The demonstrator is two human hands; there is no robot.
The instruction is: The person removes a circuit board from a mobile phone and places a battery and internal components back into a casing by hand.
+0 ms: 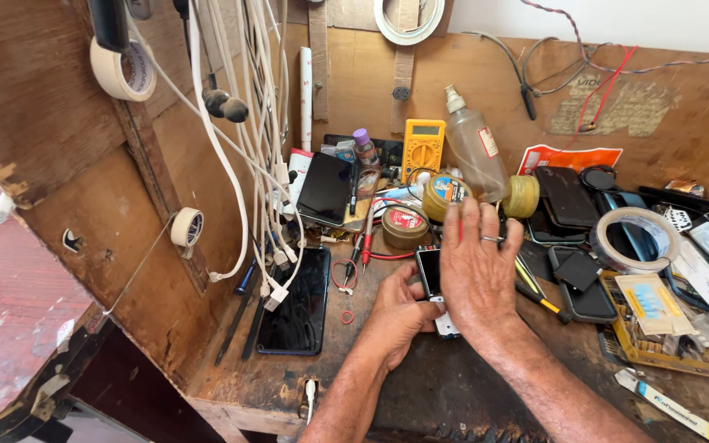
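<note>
My left hand (398, 307) grips the lower part of a small phone (431, 275) with a dark screen and pale body, holding it just above the wooden bench (289, 377). My right hand (478, 271), a ring on one finger, lies over the phone's right side with its fingers spread and stretched toward the round tins (404, 226) behind. Most of the phone's right half is hidden under that hand. A yellow-handled screwdriver (535, 297) lies just right of my right hand.
A large black phone (299, 303) lies flat at left beneath hanging white cables (264, 164). Behind stand a yellow multimeter (423, 148), a plastic bottle (475, 148) and a propped dark phone (327, 188). Tape rolls (635, 238), phone cases and a parts tray (650, 328) crowd the right.
</note>
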